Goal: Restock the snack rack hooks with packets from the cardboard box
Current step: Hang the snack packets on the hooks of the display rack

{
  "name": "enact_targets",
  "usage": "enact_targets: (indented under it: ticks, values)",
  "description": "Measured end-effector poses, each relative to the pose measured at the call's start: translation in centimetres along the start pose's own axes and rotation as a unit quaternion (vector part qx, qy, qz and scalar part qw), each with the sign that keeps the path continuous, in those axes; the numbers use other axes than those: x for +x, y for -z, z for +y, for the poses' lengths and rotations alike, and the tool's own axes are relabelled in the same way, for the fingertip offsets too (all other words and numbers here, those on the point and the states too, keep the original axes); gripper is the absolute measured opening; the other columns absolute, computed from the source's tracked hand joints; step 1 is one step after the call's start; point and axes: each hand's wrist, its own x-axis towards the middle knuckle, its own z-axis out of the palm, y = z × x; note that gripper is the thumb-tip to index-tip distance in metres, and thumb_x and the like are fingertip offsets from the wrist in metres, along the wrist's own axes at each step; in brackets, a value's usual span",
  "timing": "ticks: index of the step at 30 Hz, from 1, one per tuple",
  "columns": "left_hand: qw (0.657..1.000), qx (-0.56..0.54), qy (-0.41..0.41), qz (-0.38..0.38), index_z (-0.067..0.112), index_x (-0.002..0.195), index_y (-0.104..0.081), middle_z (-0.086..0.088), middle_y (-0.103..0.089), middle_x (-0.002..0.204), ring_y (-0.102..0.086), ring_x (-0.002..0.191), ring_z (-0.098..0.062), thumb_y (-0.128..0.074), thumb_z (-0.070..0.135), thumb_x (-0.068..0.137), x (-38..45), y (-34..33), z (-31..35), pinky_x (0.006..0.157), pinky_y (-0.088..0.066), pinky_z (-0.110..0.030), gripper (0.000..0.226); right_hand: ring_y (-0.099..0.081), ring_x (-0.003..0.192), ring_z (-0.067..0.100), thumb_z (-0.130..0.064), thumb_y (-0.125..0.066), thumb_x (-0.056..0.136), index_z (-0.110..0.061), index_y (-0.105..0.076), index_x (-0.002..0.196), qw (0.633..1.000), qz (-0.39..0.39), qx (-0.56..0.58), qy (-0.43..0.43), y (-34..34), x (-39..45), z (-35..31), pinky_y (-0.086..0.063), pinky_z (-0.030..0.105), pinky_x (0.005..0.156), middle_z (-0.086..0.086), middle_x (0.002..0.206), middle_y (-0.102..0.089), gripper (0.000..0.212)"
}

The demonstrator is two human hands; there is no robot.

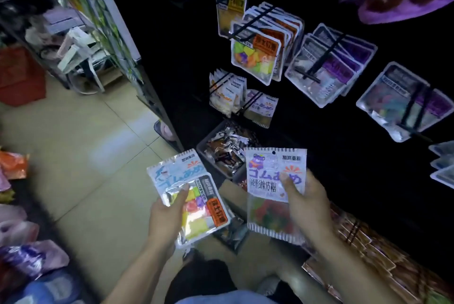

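Observation:
My left hand (pixel 167 220) grips a small stack of candy packets (pixel 194 193), a blue-and-white one behind and an orange-labelled one with coloured cubes in front. My right hand (pixel 307 203) pinches a single white packet with purple print (pixel 272 190), held upright in front of the dark rack. On the rack's hooks hang matching orange packets (pixel 258 58), purple packets (pixel 326 68) and, lower down, white packets with purple print (pixel 260 107). The cardboard box (pixel 233 190) shows only as a brown edge between my hands.
A grey bin of small wrapped sweets (pixel 223 149) sits at the rack's foot. Stacked brown packets (pixel 363 249) lie lower right. A shelving unit (pixel 115 28) stands left of the rack, with tiled floor (pixel 81 151) and loose packets (pixel 14 230) at far left.

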Motion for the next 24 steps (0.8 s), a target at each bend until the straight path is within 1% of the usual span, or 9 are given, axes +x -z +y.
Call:
enact_targets:
  ticks: [5,9,12,14,16,18,20,22,24]
  values:
    - [1.0,0.027,-0.01,0.006,0.027,0.116,-0.074,0.0,-0.082,0.097,-0.078,0.084,-0.019,-0.072,0.052,0.092,8.5,5.0,4.0,0.068,-0.056,-0.029,0.035,-0.065,0.086,0.023,-0.024,-0.058,0.103,-0.02,-0.058,0.133,0.988,-0.063,-0.132,-0.054,-10.1,5.4,-0.4,-0.047,0.031,0.071,0.004,0.11,-0.073,0.031]
    - [0.997,0.055,-0.024,-0.048,0.027,0.112,-0.073,-0.003,-0.081,0.092,-0.074,0.062,-0.008,-0.07,0.048,0.095,14.0,6.7,6.8,0.051,-0.052,-0.021,0.027,-0.065,0.113,0.034,-0.043,-0.048,0.106,-0.009,-0.056,0.132,0.978,0.002,-0.101,-0.181,-15.7,9.9,-2.5,-0.031,0.033,0.07,0.019,0.117,-0.068,0.044]
    - [0.993,0.071,-0.028,-0.089,0.028,0.118,-0.073,0.002,-0.082,0.095,-0.079,0.075,-0.013,-0.069,0.051,0.094,16.7,6.5,8.0,0.065,-0.057,-0.028,0.033,-0.07,0.098,0.034,-0.032,-0.046,0.107,-0.014,-0.05,0.147,0.972,0.034,-0.129,-0.194,-17.6,14.2,-3.5,-0.044,0.031,0.064,0.017,0.117,-0.071,0.044]
    - [0.991,0.072,-0.015,-0.115,0.03,0.117,-0.073,0.002,-0.083,0.093,-0.08,0.079,-0.021,-0.069,0.053,0.093,18.1,6.1,8.1,0.075,-0.061,-0.038,0.034,-0.067,0.103,0.034,-0.019,-0.047,0.105,-0.01,-0.058,0.139,0.972,0.04,-0.174,-0.152,-18.0,16.2,-3.9,-0.042,0.032,0.065,0.019,0.124,-0.069,0.036]
    - [0.989,0.07,0.0,-0.134,0.029,0.114,-0.073,0.003,-0.083,0.091,-0.081,0.079,-0.024,-0.069,0.05,0.093,19.1,5.6,8.0,0.073,-0.06,-0.036,0.029,-0.066,0.11,0.033,-0.011,-0.049,0.103,-0.007,-0.063,0.133,0.97,0.037,-0.205,-0.129,-18.2,17.8,-4.8,-0.041,0.03,0.074,0.018,0.126,-0.069,0.033]
    - [0.986,0.064,0.014,-0.153,0.028,0.113,-0.072,0.001,-0.083,0.091,-0.081,0.077,-0.022,-0.069,0.045,0.095,19.5,5.1,7.9,0.068,-0.059,-0.032,0.025,-0.068,0.094,0.032,-0.007,-0.051,0.1,-0.01,-0.069,0.113,0.97,0.034,-0.216,-0.108,-18.1,18.9,-5.7,-0.035,0.024,0.058,0.018,0.102,-0.072,0.022]
    - [0.984,0.063,0.023,-0.167,0.028,0.113,-0.072,0.002,-0.083,0.089,-0.08,0.072,-0.017,-0.068,0.045,0.096,19.5,4.6,7.7,0.063,-0.059,-0.028,0.024,-0.062,0.075,0.031,-0.003,-0.052,0.094,-0.017,-0.062,0.087,0.967,0.029,-0.238,-0.09,-18.1,19.7,-6.1,-0.029,0.026,0.048,0.012,0.079,-0.063,0.019]
    - [0.983,0.064,0.022,-0.172,0.029,0.114,-0.071,0.003,-0.083,0.088,-0.08,0.072,-0.021,-0.068,0.049,0.095,19.4,4.3,7.6,0.062,-0.057,-0.027,0.028,-0.062,0.074,0.032,-0.001,-0.052,0.09,-0.017,-0.065,0.085,0.963,0.02,-0.254,-0.09,-18.1,20.1,-5.7,-0.031,0.028,0.053,0.014,0.08,-0.066,0.021]
    - [0.982,0.063,0.03,-0.175,0.032,0.115,-0.071,-0.003,-0.082,0.088,-0.077,0.084,-0.041,-0.068,0.056,0.092,19.5,4.2,7.3,0.07,-0.055,-0.034,0.033,-0.068,0.09,0.037,-0.001,-0.053,0.09,-0.012,-0.073,0.097,0.959,0.023,-0.273,-0.078,-17.9,20.5,-4.9,-0.04,0.032,0.061,0.018,0.095,-0.074,0.024]
